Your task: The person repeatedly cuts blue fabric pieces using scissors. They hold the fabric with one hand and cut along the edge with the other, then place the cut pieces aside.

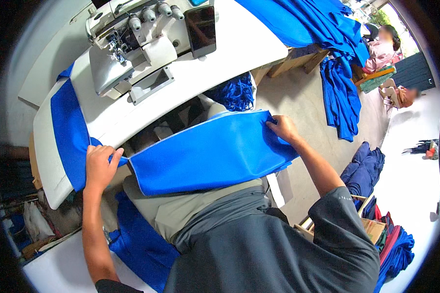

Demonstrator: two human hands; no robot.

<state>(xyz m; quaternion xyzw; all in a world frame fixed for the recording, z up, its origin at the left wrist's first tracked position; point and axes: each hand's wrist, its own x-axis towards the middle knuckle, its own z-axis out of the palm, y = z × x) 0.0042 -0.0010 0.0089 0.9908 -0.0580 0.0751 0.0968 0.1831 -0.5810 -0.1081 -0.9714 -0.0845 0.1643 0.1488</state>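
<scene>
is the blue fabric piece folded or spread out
Spread out: the blue fabric piece lies flat across the lap, left hand and right hand gripping opposite ends.

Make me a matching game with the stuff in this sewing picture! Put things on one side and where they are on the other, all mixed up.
Things:
1. left hand
2. right hand
3. phone
4. sewing machine

Places:
A. leaning dark-screened against the machine's right side
B. on the white table, at the top left
C. gripping the blue cloth at the table's edge
D. holding the far right end of the blue cloth

Pairs: 1-C, 2-D, 3-A, 4-B
</scene>
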